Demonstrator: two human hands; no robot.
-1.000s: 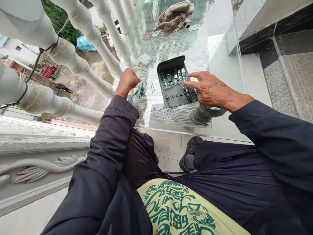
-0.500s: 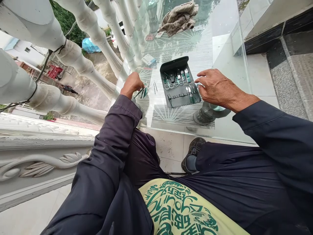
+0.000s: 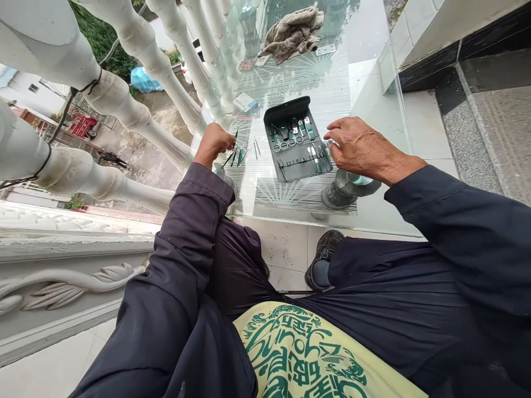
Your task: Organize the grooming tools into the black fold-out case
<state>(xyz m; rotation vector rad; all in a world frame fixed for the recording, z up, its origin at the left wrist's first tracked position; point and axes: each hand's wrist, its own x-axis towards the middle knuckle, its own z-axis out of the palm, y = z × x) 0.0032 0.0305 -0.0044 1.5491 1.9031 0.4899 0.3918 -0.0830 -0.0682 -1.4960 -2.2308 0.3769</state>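
Observation:
A dark open manicure case [image 3: 296, 146] lies on the glass table [image 3: 332, 88], with small scissors, clippers and green-handled tools strapped inside. My left hand [image 3: 213, 142] is curled shut left of the case, pinching one thin green-handled tool [image 3: 234, 136] that sticks up from the fingers. Several more thin tools [image 3: 243, 152] lie loose on the glass beside it. My right hand [image 3: 357, 149] rests at the case's right edge with its fingers curled down against the glass; whether they grip anything is hidden.
A crumpled brown cloth [image 3: 292, 33] lies at the table's far end, with a small white box [image 3: 244, 102] nearer. White balusters [image 3: 136, 119] run along the left. A stone table leg [image 3: 346, 190] stands under the glass. My knees and a shoe [image 3: 326, 257] are below.
My right hand has drawn back from over the case to its right edge and curled its fingers. My left hand has lifted one green tool from the loose ones.

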